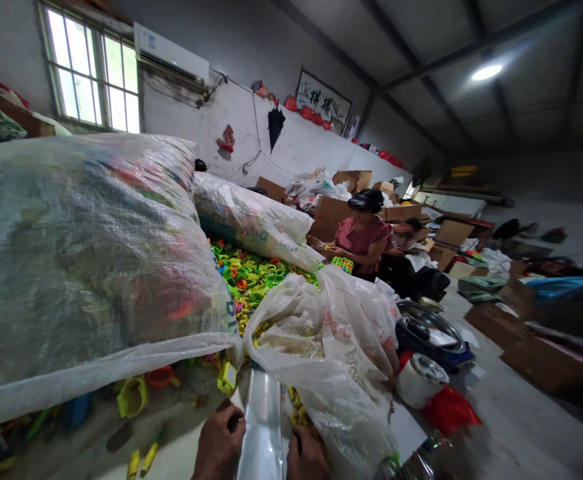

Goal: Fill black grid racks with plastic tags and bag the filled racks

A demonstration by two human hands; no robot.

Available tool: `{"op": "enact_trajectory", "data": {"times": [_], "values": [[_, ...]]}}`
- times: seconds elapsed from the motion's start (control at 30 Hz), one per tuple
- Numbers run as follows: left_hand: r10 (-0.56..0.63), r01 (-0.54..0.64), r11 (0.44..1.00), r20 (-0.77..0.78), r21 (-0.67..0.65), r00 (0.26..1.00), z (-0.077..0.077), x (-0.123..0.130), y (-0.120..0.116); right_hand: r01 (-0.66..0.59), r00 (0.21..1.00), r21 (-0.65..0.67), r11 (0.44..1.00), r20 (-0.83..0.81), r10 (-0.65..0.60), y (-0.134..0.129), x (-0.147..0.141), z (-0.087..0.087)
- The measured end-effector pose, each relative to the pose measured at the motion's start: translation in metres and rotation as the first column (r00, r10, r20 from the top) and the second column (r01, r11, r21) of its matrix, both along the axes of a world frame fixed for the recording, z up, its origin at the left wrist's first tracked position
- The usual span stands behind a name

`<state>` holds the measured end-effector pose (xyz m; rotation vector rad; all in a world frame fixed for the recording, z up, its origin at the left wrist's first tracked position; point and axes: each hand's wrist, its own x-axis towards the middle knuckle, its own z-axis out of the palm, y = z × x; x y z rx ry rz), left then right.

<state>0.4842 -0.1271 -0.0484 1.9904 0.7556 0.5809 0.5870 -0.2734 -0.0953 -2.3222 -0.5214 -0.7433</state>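
Note:
At the bottom edge my left hand (220,440) is closed, thumb and fingers pressed together beside a shiny clear plastic sleeve (261,423). What it pinches, if anything, is hidden. To the sleeve's right, my right hand (305,455) has curled fingers next to small yellow pieces (298,405). Its fingertips are partly hidden and I cannot make out what they hold. Just beyond my left hand lies a yellow-green toy watch (227,378). A crumpled translucent plastic bag (341,373) spreads open beside my right hand. Behind it is a heap of green, yellow and orange toy pieces (256,270).
A huge stuffed woven sack (86,267) fills the left side, with another white sack (256,217) behind. A co-worker in a pink top (364,237) sits across the heap. At right are a white round container (421,380), a red bag (451,410) and cardboard boxes (556,360).

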Motion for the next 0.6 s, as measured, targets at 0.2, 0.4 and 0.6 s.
{"op": "enact_trajectory", "data": {"times": [0.2, 0.4, 0.6], "values": [[-0.003, 0.002, 1.0, -0.025, -0.018, 1.0, 0.0036, -0.0006, -0.0008, -0.003, 1.0, -0.014, 1.0, 0.004, 0.003, -0.0001, 0.0007, -0.0022], [-0.005, 0.004, 0.999, -0.035, -0.033, 0.999, 0.0068, -0.0016, -0.0011, -0.002, 0.999, -0.021, 1.0, 0.033, 0.003, -0.0003, 0.0011, -0.0014], [-0.019, 0.018, 0.999, -0.028, -0.036, 0.999, 0.0069, -0.0015, -0.0009, 0.013, 0.999, -0.027, 1.0, 0.029, -0.013, 0.0001, -0.0005, 0.0009]]}}
